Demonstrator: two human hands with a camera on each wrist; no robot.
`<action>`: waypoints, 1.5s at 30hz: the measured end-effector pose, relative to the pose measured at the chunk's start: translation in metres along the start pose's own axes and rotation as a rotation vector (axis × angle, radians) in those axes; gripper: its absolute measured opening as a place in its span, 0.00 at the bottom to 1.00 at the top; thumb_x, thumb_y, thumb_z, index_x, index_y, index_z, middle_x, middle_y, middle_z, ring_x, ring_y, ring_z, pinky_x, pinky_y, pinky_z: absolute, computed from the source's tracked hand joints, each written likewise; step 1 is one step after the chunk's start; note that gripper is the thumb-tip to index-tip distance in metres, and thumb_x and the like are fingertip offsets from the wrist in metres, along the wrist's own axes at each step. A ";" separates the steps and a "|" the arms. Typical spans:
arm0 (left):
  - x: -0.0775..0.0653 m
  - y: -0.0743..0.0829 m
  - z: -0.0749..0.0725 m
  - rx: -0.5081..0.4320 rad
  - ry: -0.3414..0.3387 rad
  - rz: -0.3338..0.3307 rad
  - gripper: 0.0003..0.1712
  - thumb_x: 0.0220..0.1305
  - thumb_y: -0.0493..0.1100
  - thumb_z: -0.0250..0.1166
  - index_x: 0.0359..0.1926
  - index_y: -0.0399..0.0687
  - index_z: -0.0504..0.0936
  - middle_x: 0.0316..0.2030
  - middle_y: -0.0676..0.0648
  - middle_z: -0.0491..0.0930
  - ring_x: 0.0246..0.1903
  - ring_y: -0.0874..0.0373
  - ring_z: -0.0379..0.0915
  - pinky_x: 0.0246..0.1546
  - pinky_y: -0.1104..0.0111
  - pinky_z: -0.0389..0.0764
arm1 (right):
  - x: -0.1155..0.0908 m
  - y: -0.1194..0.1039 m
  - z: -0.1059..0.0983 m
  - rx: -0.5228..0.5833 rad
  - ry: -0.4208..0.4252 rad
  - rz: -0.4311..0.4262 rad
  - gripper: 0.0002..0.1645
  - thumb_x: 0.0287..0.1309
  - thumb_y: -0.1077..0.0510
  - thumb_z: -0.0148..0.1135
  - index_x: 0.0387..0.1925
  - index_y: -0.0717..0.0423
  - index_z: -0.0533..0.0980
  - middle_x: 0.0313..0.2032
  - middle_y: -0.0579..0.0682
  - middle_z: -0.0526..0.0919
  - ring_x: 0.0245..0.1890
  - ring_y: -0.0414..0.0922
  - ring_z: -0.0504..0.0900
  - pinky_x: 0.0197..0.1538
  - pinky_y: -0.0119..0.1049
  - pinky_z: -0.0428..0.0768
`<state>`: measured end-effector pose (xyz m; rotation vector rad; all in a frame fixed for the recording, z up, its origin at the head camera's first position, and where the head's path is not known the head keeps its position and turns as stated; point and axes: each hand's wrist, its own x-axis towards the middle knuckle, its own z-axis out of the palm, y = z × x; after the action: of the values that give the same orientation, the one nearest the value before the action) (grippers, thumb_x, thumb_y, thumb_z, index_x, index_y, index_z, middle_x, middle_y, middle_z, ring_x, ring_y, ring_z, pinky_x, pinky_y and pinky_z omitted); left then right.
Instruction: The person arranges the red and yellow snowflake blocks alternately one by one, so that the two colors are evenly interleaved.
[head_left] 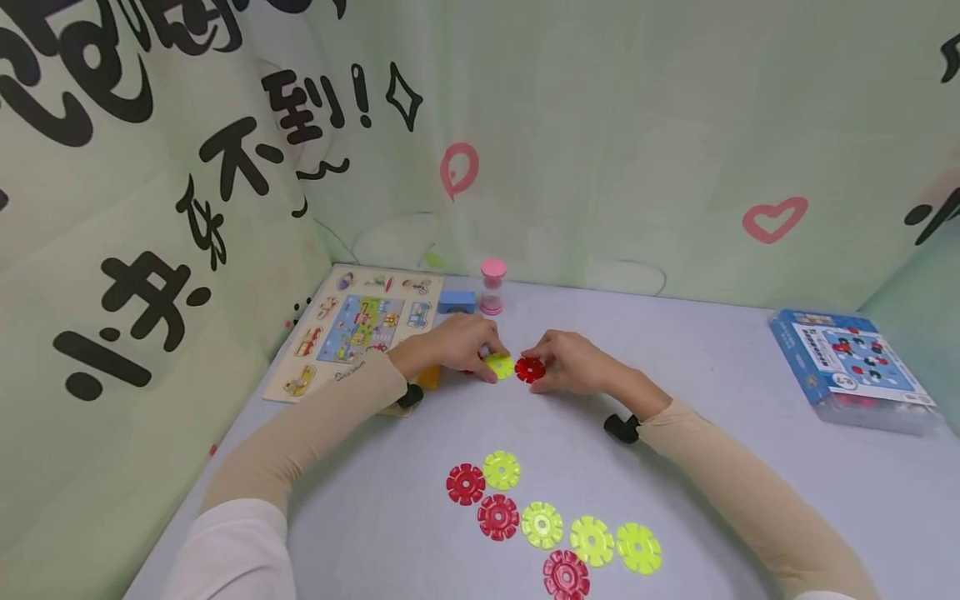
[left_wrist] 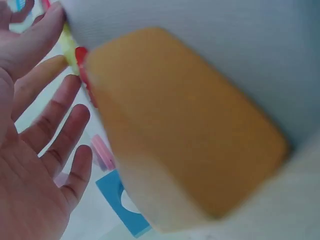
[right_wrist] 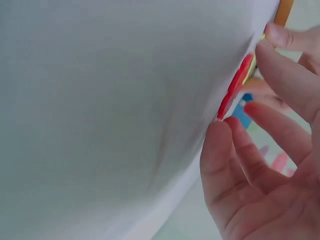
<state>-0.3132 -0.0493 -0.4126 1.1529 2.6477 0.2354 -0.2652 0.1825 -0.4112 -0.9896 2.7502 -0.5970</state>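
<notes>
My left hand (head_left: 459, 342) pinches a yellow-green notched plastic disc (head_left: 500, 367) between thumb and fingers, low over the table. Part of a red disc (left_wrist: 82, 60) shows beside it in the left wrist view, mostly covered by that hand in the head view. Just to the right, my right hand (head_left: 576, 363) holds another red notched disc (head_left: 529, 370) by its edges, thumb at one side and a finger at the other, as the right wrist view also shows. The two held discs lie almost edge to edge.
Nearer to me several loose red discs (head_left: 498, 517) and yellow-green discs (head_left: 592, 542) lie flat. A wooden puzzle board (head_left: 281, 385), an orange block (left_wrist: 185, 120), a blue block (head_left: 457, 302) and a pink sand timer (head_left: 492, 287) stand around the left hand. A blue box (head_left: 855, 367) lies far right.
</notes>
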 end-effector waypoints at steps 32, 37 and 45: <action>0.034 0.032 -0.004 -0.060 -0.072 0.089 0.28 0.51 0.57 0.71 0.56 0.68 0.79 0.44 0.57 0.76 0.45 0.62 0.70 0.43 0.73 0.72 | -0.053 -0.103 0.040 -0.160 -0.207 -0.194 0.26 0.49 0.45 0.70 0.52 0.41 0.79 0.46 0.42 0.76 0.44 0.36 0.73 0.47 0.30 0.77; 0.033 0.032 -0.004 -0.055 -0.066 0.093 0.28 0.51 0.58 0.71 0.56 0.68 0.79 0.45 0.57 0.76 0.44 0.62 0.69 0.43 0.73 0.71 | -0.052 -0.103 0.040 -0.149 -0.207 -0.189 0.25 0.49 0.44 0.70 0.49 0.45 0.78 0.45 0.40 0.77 0.46 0.36 0.74 0.52 0.32 0.76; 0.035 0.029 -0.001 -0.053 -0.055 0.103 0.28 0.50 0.58 0.71 0.55 0.68 0.79 0.44 0.57 0.76 0.44 0.62 0.69 0.42 0.73 0.71 | -0.057 -0.099 0.036 -0.107 -0.240 -0.225 0.22 0.50 0.49 0.71 0.49 0.44 0.81 0.45 0.42 0.78 0.42 0.35 0.76 0.47 0.28 0.78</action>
<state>-0.3163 -0.0043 -0.4099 1.2613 2.5223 0.2866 -0.1538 0.1378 -0.4018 -1.3143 2.5010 -0.3359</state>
